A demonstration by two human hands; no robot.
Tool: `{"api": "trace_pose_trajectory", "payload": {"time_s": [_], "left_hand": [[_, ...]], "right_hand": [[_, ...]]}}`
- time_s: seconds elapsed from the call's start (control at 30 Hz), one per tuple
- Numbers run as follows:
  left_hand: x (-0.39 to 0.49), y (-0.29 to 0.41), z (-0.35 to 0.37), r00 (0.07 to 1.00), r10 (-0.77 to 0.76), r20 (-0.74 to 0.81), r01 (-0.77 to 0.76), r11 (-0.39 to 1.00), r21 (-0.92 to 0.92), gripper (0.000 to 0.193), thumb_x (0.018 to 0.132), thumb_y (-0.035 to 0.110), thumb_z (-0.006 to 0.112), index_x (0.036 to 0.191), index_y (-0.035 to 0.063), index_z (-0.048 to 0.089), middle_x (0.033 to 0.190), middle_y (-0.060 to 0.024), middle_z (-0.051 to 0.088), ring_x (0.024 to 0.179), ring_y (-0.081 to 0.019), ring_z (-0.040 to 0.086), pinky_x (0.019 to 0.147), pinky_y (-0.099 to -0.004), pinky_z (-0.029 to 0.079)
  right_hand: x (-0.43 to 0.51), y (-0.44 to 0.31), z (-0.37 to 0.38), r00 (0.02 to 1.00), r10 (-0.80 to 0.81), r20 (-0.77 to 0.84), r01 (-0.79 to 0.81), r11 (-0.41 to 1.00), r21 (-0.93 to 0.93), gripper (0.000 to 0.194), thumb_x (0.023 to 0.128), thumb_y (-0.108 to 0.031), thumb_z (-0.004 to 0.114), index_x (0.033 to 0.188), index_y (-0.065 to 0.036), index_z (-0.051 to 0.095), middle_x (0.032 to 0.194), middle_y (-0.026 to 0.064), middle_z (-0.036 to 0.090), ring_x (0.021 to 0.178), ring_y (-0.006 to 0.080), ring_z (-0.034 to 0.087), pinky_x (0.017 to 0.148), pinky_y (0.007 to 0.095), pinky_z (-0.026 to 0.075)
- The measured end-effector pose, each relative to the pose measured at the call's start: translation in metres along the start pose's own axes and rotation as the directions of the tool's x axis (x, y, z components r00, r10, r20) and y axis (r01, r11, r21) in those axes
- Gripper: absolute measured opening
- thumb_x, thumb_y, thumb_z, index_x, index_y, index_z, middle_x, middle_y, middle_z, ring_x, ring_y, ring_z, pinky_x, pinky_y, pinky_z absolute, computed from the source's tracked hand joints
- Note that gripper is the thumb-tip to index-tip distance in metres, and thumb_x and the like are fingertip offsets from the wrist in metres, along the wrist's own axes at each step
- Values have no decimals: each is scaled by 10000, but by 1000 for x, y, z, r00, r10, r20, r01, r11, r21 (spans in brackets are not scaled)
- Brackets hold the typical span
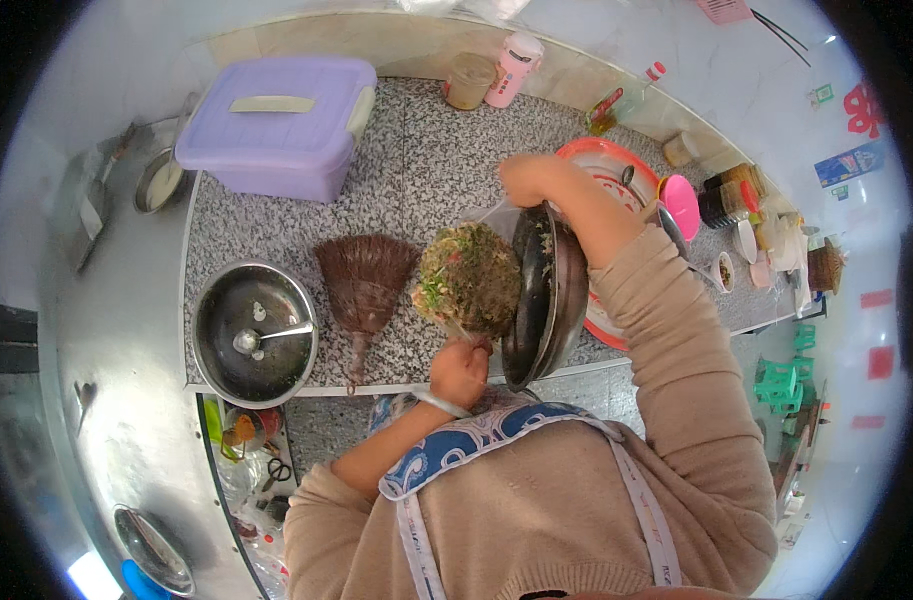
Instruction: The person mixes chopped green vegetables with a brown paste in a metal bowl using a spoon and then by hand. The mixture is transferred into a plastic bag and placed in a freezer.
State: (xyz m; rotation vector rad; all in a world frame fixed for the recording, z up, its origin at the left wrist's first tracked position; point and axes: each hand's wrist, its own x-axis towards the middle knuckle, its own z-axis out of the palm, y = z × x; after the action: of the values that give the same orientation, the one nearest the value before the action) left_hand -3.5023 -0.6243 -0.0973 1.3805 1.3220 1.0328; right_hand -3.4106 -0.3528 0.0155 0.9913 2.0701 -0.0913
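A clear plastic bag filled with a green and brown chopped food mixture (471, 277) is before me. My left hand (460, 371) is closed on the bag's near edge. At the far edge of the bag, beside the rim of a dark metal basin (572, 300), is my right hand (527, 180); its fingers are partly hidden, and what they grip is unclear. The basin is tilted on its side, its opening towards the bag, with bits of food stuck inside. A brown hand broom (366, 281) lies left of the bag.
A steel bowl (201, 337) with a ladle stands at the left, a lidded purple plastic box (276, 135) behind it. A red-rimmed tray (606, 146) lies under my right arm. A pink tumbler (512, 71) and an oil bottle (602, 116) stand by the wall.
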Motion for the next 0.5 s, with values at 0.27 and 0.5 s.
{"api": "trace_pose_trajectory", "payload": {"time_s": [0.27, 0.5], "left_hand": [[-9, 24, -36, 915, 398, -69, -333, 840, 429, 145, 595, 12, 539, 710, 35, 622, 759, -150, 483, 726, -346, 476, 617, -450, 364], [-16, 30, -48, 886, 418, -200, -303, 850, 432, 94, 619, -21, 547, 701, 14, 579, 795, -148, 490, 722, -319, 484, 633, -402, 404]], "right_hand": [[-43, 23, 50, 979, -143, -146, 157, 984, 88, 149, 687, -65, 551, 745, 18, 660, 751, 207, 621, 713, 345, 611, 628, 418, 477], [-66, 30, 87, 962, 15, -274, 114, 887, 448, 167, 727, -80, 505, 745, 3, 648, 766, 204, 621, 757, 361, 613, 658, 433, 479]]}}
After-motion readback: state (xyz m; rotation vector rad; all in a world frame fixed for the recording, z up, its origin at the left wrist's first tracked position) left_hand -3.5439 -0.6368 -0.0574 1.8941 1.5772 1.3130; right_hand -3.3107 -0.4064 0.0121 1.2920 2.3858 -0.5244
